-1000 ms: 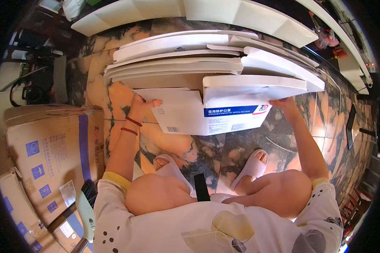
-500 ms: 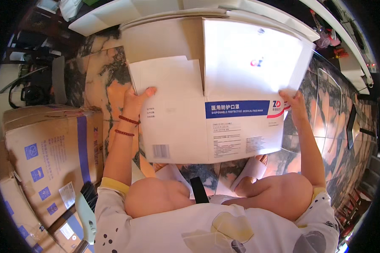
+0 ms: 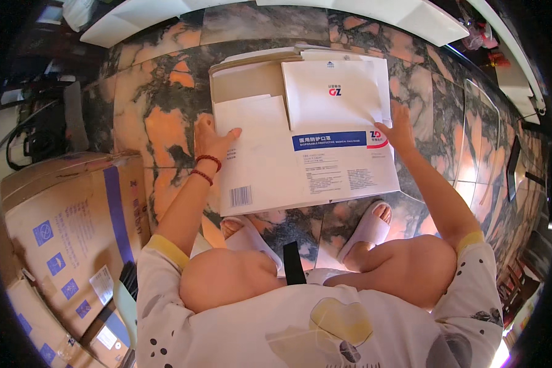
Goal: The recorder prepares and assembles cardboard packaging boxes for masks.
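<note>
Stack of flattened white cartons (image 3: pixel 257 165) is between the two hands, just ahead of the feet; from where I'm standing, can't tell if it touches the floor.

Print on the top one: dark blue band (image 3: pixel 331 140) with white lettering in two scripts, red-and-blue logo (image 3: pixel 375 136) at its right end with a red swoosh, small text blocks (image 3: pixel 360 178) below, too fine to read. Barcode (image 3: pixel 240 196) lower left. Upper flap (image 3: pixel 319 110) repeats the logo upside down, with a small blue emblem near its far edge.

Left hand (image 3: pixel 216 140): grasping the stack's left edge, thumb flat on the face. Right hand (image 3: pixel 400 130): thumb on the right edge near the logo, fingers just outside it; can't tell if it's really gripping.

Surface: marbled tile floor (image 3: pixel 165 132), black, grey, orange-pink. Brown cardboard box (image 3: pixel 80 221) to the left: blue stripe (image 3: pixel 118 208), row of blue square pictograms (image 3: pixel 56 264), white label (image 3: pixel 102 284). White panels (image 3: pixel 362 15) along the far side. Pale slippers (image 3: pixel 365 233) on the feet.
</note>
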Action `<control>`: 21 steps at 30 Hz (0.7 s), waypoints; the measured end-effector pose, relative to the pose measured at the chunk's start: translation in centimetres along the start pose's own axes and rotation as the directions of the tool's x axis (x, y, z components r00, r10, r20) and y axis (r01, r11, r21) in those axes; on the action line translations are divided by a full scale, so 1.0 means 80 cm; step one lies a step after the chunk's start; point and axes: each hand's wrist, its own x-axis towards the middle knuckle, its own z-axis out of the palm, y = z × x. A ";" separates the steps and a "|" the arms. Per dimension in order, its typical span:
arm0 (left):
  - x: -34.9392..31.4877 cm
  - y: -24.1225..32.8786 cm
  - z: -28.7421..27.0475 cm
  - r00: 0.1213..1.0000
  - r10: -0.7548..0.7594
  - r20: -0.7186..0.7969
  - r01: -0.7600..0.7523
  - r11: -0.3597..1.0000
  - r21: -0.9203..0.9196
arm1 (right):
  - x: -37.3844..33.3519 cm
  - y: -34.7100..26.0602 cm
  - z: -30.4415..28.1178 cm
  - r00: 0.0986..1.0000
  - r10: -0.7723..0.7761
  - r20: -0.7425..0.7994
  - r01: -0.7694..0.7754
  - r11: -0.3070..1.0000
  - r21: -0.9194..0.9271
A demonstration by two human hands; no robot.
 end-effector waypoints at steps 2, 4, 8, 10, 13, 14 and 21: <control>0.001 -0.039 0.010 0.991 -0.009 -0.133 -0.019 0.978 -0.209 | -0.001 -0.017 -0.015 0.997 0.076 0.005 -0.076 0.996 0.037; -0.025 -0.012 -0.006 0.998 -0.060 -0.021 0.050 0.947 -0.318 | -0.014 -0.022 -0.033 0.672 0.588 0.450 -0.719 0.662 0.209; -0.052 -0.023 -0.009 0.980 -0.158 0.123 0.194 0.896 -0.398 | -0.031 -0.009 -0.026 0.613 0.534 0.583 -0.774 0.554 0.306; -0.050 -0.030 -0.004 0.978 -0.141 0.153 0.195 0.879 -0.436 | -0.030 -0.025 -0.021 0.710 0.527 0.467 -0.692 0.642 0.329; -0.050 -0.026 -0.003 0.974 -0.118 0.193 0.205 0.824 -0.529 | -0.031 -0.028 -0.010 0.794 0.467 0.390 -0.583 0.766 0.271; -0.050 -0.023 -0.005 0.972 -0.116 0.204 0.215 0.785 -0.581 | -0.027 -0.026 -0.013 0.795 0.466 0.390 -0.582 0.767 0.270; -0.033 -0.028 -0.045 0.817 -0.118 0.564 0.547 0.465 -0.696 | -0.009 -0.042 -0.041 0.665 0.118 0.738 -0.744 0.194 0.639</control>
